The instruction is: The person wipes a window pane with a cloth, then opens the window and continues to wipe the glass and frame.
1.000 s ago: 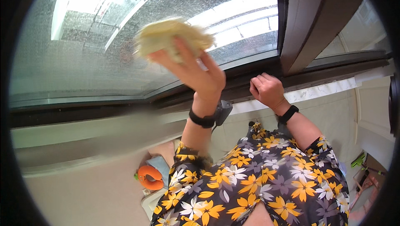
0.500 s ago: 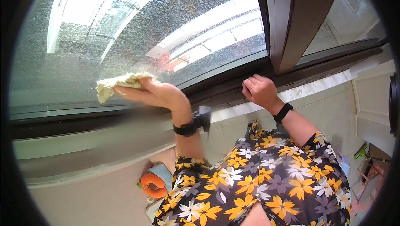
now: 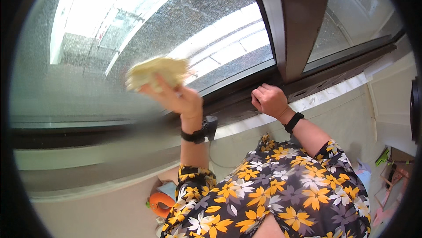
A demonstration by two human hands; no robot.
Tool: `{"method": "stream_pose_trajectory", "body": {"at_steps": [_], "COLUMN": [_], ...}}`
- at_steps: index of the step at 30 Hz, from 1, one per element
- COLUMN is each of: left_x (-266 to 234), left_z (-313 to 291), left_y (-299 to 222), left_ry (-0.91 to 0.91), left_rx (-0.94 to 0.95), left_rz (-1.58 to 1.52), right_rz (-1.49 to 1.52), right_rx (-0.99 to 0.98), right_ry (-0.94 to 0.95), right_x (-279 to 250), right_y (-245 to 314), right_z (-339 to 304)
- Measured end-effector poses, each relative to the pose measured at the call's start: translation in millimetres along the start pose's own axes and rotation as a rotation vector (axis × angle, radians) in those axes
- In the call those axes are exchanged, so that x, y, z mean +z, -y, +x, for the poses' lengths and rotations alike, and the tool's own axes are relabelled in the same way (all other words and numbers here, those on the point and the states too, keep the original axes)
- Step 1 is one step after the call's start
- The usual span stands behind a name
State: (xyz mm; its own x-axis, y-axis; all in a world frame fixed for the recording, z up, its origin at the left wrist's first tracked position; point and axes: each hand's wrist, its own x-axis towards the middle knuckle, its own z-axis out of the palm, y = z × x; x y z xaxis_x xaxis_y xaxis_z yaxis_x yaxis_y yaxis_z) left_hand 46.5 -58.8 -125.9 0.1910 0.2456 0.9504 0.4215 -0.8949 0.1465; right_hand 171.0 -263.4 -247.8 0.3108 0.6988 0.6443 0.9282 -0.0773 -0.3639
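Note:
My left hand is closed around a pale yellow cloth, fluffy and bunched up, held up at the window pane. Streaks and water spots cover much of the glass. Motion blurs the cloth and the fingers a little. To the right, my right hand is curled into a fist by the dark window frame, close to the foot of a thick brown upright. No object shows in that fist, and its inner side is hidden.
A brown upright parts the pane from another window section at right. Below runs a pale marble ledge. An orange U-shaped pillow lies low at left. A green-headed tool stands among items at far right.
My left hand has moved the cloth up and to the right across the glass. The view has shifted slightly; my right hand stays by the frame in a fist.

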Motion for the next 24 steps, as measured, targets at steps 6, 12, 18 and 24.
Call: {"method": "stream_pose_trajectory", "body": {"at_steps": [6,12,18,24], "left_x": [1,39,58,65], "left_z": [58,90,36,-33], "left_y": [-22,-96,-129,-107], "left_ry": [-0.17,-0.022,0.195,0.37], "left_rx": [-0.108,0.348,0.386,0.519], "left_rz": [0.035,-0.042,-0.23,-0.121], "right_rz": [-0.006,-0.024,-0.013,0.012], "right_rx": [-0.004,-0.012,-0.013,-0.024], "right_ry": [-0.011,0.003,-0.012,-0.006], "right_x": [1,0,-1,1], "right_y": [-6,-6,0,-6], "right_z": [-7,-4,5,3]}}
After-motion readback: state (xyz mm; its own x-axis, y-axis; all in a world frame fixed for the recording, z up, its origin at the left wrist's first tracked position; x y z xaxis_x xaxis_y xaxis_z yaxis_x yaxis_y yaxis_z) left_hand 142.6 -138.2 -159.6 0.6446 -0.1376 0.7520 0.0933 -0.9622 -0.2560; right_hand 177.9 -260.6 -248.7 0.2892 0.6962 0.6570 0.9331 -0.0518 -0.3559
